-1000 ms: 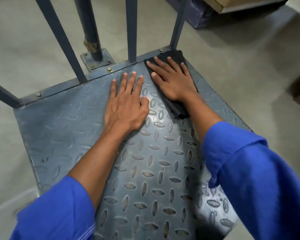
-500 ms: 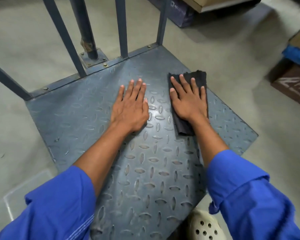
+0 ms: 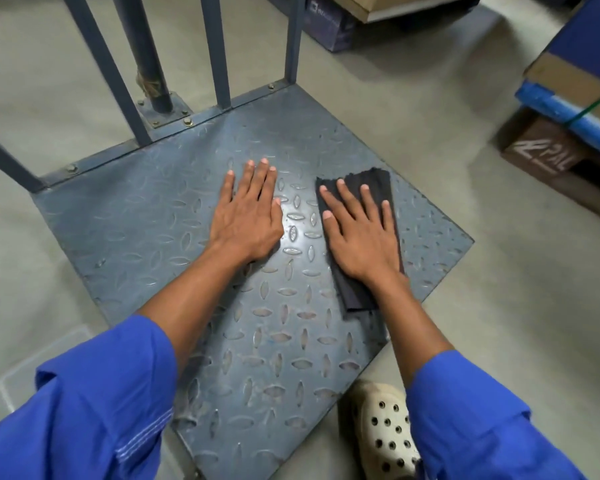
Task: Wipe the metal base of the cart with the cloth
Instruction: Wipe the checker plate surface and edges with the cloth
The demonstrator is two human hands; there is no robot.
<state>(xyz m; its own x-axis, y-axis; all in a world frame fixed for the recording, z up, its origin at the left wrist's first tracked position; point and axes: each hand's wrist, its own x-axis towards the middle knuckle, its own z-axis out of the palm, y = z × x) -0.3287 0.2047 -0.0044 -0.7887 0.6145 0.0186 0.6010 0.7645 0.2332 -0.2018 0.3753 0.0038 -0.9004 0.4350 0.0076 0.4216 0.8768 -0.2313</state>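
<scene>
Pulled back from the far corner, the cloth [image 3: 374,181] lies on the right of the metal base [image 3: 146,216] under the flat, straight-fingered right hand [image 3: 361,240], the left hand [image 3: 246,220] pressing flat beside it; mid-wipe, the next stroke probably calls for steady pressure toward the rail posts [image 3: 216,57].

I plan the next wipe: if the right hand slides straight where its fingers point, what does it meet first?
Bare grey diamond-plate metal base lies ahead, then probably the grey upright bar at its far corner; depth is unclear.
</scene>
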